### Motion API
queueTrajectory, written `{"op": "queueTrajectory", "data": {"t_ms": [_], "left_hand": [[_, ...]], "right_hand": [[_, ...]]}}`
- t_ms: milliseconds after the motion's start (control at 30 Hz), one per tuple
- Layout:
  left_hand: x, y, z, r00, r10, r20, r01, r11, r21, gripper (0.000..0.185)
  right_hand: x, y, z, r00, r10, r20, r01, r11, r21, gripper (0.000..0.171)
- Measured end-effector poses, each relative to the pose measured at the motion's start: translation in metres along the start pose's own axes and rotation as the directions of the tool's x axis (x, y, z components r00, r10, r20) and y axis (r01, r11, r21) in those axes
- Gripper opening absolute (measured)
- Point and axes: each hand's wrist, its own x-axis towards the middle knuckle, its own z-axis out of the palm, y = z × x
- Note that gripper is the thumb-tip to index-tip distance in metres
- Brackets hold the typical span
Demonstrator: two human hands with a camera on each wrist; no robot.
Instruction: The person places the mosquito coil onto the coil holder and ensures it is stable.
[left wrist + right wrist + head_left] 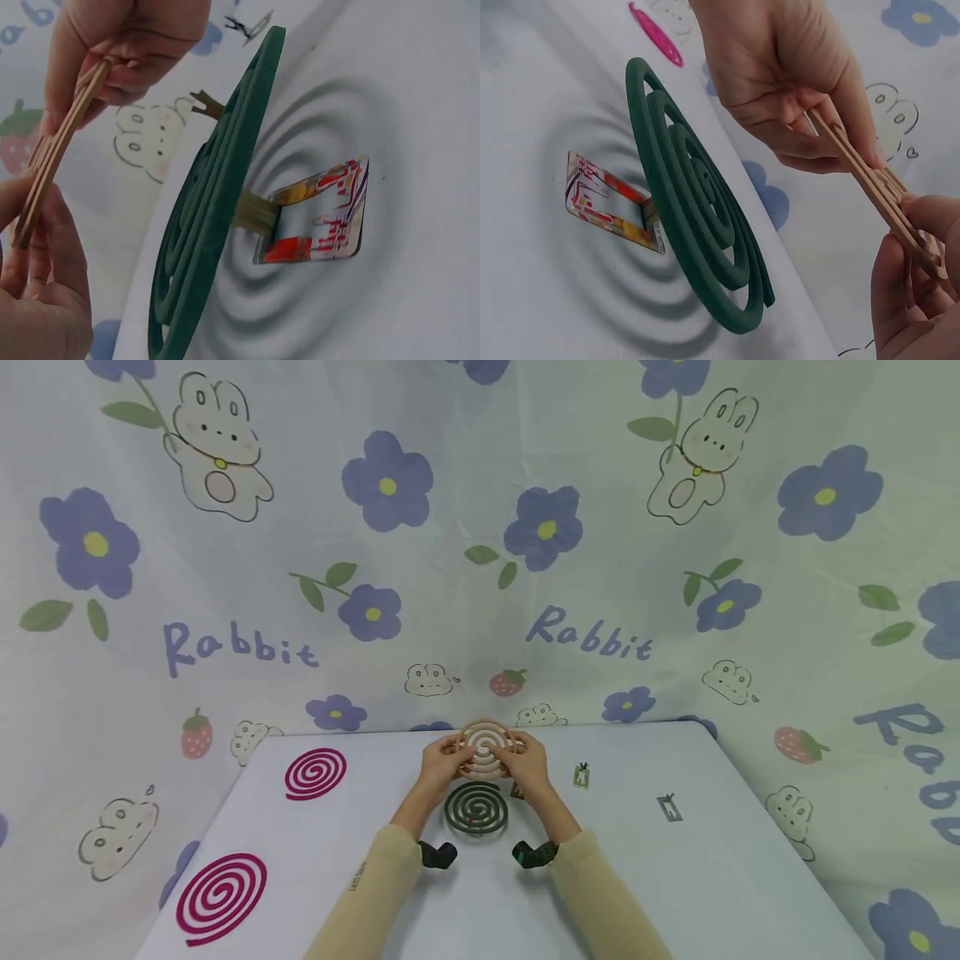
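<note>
Both hands hold a tan spiral coil (486,748) upright over the far part of the white table (705,877). My left hand (447,758) pinches its left edge and my right hand (525,758) pinches its right edge. In the left wrist view the tan coil (56,157) shows edge-on between my left hand (37,255) and my right hand (120,45). In the right wrist view the tan coil (877,191) runs from my left hand (802,97) to my right hand (919,285). Just below it a dark green coil (476,808) sits on a small metal stand (319,214).
Two pink coils (315,772) (221,896) lie flat on the left of the table. Two small metal stands (581,774) (669,807) lie to the right. A rabbit-and-flower cloth (585,568) hangs behind and around the table.
</note>
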Motion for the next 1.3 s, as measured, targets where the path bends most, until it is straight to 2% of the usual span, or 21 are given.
{"op": "queueTrajectory", "data": {"t_ms": [233, 633, 933, 1300], "left_hand": [[-0.001, 0.0, 0.011, 0.999, 0.001, 0.034, -0.001, 1.0, 0.023, 0.035], [0.002, -0.013, 0.025, 0.997, -0.055, 0.054, 0.051, 0.995, 0.08, 0.035], [0.005, -0.017, 0.035, 0.993, -0.067, 0.095, 0.056, 0.993, 0.107, 0.038], [0.005, -0.023, 0.043, 0.987, -0.128, 0.097, 0.104, 0.97, 0.218, 0.039]], "right_hand": [[0.0, 0.005, -0.01, 0.998, 0.023, -0.052, -0.023, 1.0, -0.013, 0.047], [-0.003, 0.01, -0.027, 0.995, 0.057, -0.084, -0.06, 0.997, -0.039, 0.043], [0.0, 0.018, -0.038, 0.989, 0.071, -0.126, -0.08, 0.995, -0.061, 0.045], [-0.011, 0.021, -0.049, 0.984, 0.111, -0.142, -0.126, 0.987, -0.098, 0.045]]}}
